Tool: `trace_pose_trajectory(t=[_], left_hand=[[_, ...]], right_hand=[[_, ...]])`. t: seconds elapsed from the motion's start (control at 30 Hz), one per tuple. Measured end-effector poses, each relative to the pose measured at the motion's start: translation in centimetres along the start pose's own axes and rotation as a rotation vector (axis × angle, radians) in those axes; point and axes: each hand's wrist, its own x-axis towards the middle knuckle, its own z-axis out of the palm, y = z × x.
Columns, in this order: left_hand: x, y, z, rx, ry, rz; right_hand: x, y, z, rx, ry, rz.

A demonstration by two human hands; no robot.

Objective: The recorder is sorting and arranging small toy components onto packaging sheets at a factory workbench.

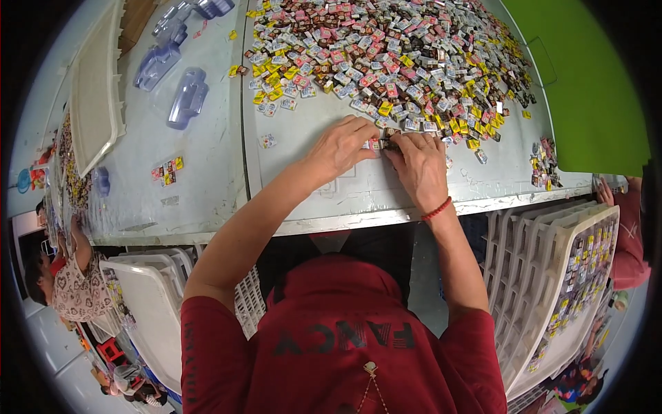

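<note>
My left hand (343,146) rests low over the white table, fingers bent together around a small pink-and-white packet (373,144). Close against it on the right, my right hand (420,162) has its fingers curled down on a small dark brown packet (392,132). The fingertips almost meet, and they partly hide both pieces. Just beyond my hands spreads a big heap of small box-shaped packets (386,69) in white, pink, brown and yellow. One white packet (267,141) lies apart, left of my left hand.
Clear plastic trays (187,98) lie at the left, near a small row of packets (167,171). Stacked white crates (531,276) stand below the table's right edge, more white crates (148,310) at the left. A green panel (600,90) borders the right. Other people work on both sides.
</note>
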Motion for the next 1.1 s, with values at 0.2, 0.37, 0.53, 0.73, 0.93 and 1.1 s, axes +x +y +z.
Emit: trace_pose_trajectory(t=[0.2, 0.37, 0.53, 0.73, 0.93, 1.1], left_hand=[[0.1, 0.0, 0.3, -0.052, -0.074, -0.053], [-0.6, -0.5, -0.7, -0.042, -0.068, -0.095], [-0.5, -0.6, -1.4, -0.052, -0.121, -0.063], [-0.6, -0.1, -0.8, -0.079, -0.089, 0.016], [-1.2, 0.4, 0.1, -0.054, -0.069, -0.016], [-1.5, 0.1, 1.6, -0.075, -0.022, -0.004]], right_hand=[[0.2, -1.5, 1.1, -0.162, 0.067, 0.099], [-0.6, -1.0, 1.2, -0.113, 0.074, 0.066], [-0.6, -0.6, 0.9, 0.079, -0.044, 0.011], [-0.8, 0.0, 1.2, 0.162, -0.028, -0.022], [-1.3, -0.3, 2.0, 0.133, -0.003, 0.002], [-1.8, 0.0, 1.5, 0.089, -0.007, -0.024]])
